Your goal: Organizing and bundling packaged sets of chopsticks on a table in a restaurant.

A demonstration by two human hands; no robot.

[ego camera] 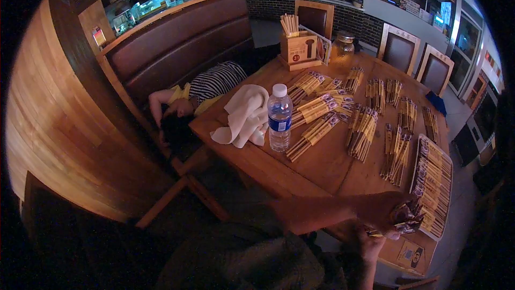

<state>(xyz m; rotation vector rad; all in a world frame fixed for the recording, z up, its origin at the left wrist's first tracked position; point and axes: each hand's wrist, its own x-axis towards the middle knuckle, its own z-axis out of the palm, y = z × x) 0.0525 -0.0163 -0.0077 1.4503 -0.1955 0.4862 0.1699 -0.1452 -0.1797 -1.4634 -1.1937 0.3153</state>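
Observation:
Near the right end of the wooden table (342, 179), my right hand (372, 241) grips a bundle of paper-wrapped chopsticks (408, 227). My left forearm reaches across above the table edge, and my left hand (398, 202) is at the top of that bundle. Blur and shadow hide its fingers. Just beyond my hands lies a white-rimmed tray (451, 169) filled with rows of wrapped chopsticks (432, 181). More wrapped chopsticks (362, 133) are spread over the tabletop in several loose groups, their printed ends mostly pointing away from me.
A clear water bottle (279, 123) stands beside a crumpled pale cloth (245, 117). Farther back are a wooden chopstick box (297, 48) and a lidded glass jar (344, 46). Someone in a striped top (217, 79) lies on the brown bench (181, 40). Chairs (398, 48) line the far side.

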